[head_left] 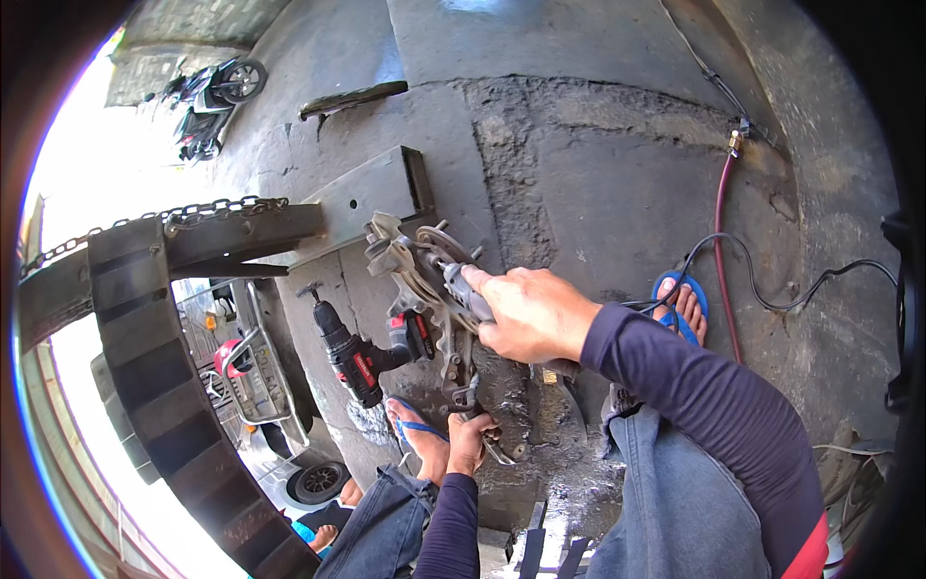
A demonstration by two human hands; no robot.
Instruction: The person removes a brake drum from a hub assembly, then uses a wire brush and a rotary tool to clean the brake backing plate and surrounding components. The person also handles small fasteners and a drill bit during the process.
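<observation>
My right hand (529,311) is closed round a grey cylindrical hand tool (467,289), the index finger laid along its body. The tool's front end meets a rough metal casting (451,365) that looks like a vehicle's steering knuckle; exactly where it touches is hard to make out. Lower down, my left hand (467,440) grips the narrow end of the casting, near my sandalled left foot (419,434). A black and red cordless drill (359,359) stands just left of the casting, its battery beside the metal.
A metal beam (371,198) and a dark ribbed arch (154,347) with a chain (193,214) are at the left. A black cable (762,301) and a red hose (721,251) cross the cracked concrete floor at right. Beyond are a motorcycle (214,101) and another person's hand (324,537).
</observation>
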